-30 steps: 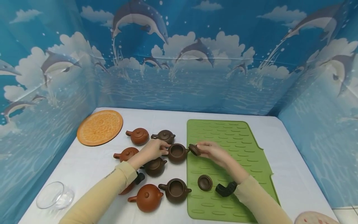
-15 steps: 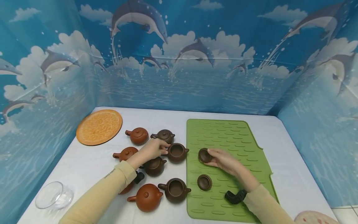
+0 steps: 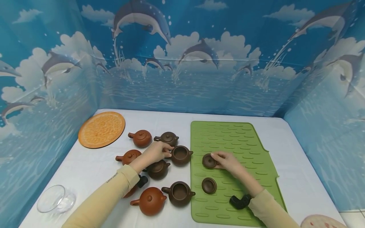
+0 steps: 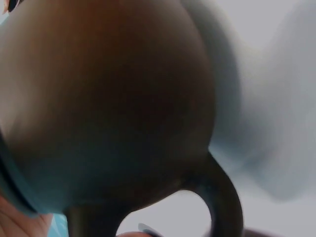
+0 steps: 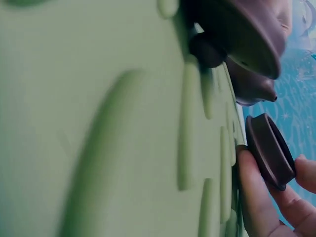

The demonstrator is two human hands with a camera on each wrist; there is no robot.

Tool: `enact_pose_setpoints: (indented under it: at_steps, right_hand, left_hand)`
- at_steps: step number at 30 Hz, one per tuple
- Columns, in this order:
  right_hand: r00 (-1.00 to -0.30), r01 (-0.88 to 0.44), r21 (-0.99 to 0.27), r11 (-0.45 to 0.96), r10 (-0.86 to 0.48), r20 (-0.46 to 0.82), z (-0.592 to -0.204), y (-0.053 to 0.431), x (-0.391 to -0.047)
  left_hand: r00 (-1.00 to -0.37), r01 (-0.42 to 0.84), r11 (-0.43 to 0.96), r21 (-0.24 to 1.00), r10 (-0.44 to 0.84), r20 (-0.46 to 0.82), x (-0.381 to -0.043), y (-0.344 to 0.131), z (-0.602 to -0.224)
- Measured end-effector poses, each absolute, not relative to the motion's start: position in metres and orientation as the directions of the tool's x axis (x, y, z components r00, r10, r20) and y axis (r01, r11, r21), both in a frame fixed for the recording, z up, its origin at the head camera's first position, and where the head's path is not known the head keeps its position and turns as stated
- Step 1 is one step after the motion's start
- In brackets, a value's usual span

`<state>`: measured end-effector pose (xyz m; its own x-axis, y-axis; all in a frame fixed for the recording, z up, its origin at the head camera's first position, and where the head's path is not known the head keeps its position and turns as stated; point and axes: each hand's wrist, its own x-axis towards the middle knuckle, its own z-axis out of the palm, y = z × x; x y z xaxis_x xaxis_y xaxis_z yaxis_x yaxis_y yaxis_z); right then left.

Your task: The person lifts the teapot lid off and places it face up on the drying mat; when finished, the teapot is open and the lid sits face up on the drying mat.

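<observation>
My left hand pinches the handle of a dark brown lidless teapot, whose spout points right. In the left wrist view, a brown teapot body and its looped handle fill most of the picture. Over the green mat, my right hand holds a dark brown teapot lid by its edge, underside up. The right wrist view shows the thumb and fingers around the lid, close to the mat. A second brown lid lies underside up on the mat.
Another lidless brown teapot stands in front, beside a lidded red-brown teapot. More small teapots are grouped around my left arm, including a dark lidded one. A clear glass and an orange round mat are on the left.
My right hand has moved the lid away from the teapot's spout, right and toward me, turning its underside up and lowering it slightly. My left hand has stayed at the handle.
</observation>
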<state>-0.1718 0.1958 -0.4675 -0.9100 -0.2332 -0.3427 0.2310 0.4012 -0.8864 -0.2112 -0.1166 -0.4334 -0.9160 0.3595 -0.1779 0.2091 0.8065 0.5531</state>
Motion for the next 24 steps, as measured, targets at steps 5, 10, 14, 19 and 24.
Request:
enact_pose_setpoints:
  at_steps: [5,10,14,19,24]
  right_hand:
    - [-0.929,0.208,-0.866,0.455,-0.186,-0.320,-0.4699,0.1907,-0.1709]
    - [-0.938,0.191,-0.846,0.498,-0.161,-0.307,-0.4714,0.1894,-0.1709]
    - [-0.938,0.177,-0.839,0.515,-0.169,-0.302,-0.4720,0.1908,-0.1696]
    - [-0.933,0.177,-0.838,0.517,-0.182,-0.309,-0.4716,0.1914,-0.1699]
    - [-0.926,0.180,-0.825,0.536,-0.192,-0.326,-0.4704,0.1902,-0.1739]
  left_hand:
    - [-0.914,0.216,0.805,0.552,0.366,-0.175,-0.2115,-0.1164,-0.4325]
    - [-0.914,0.214,0.805,0.554,0.365,-0.178,-0.2120,-0.1158,-0.4327]
    - [-0.913,0.217,0.807,0.550,0.367,-0.178,-0.2114,-0.1156,-0.4336]
    - [-0.913,0.222,0.809,0.544,0.369,-0.175,-0.2116,-0.1161,-0.4341]
    - [-0.908,0.240,0.810,0.535,0.382,-0.171,-0.2124,-0.1174,-0.4349]
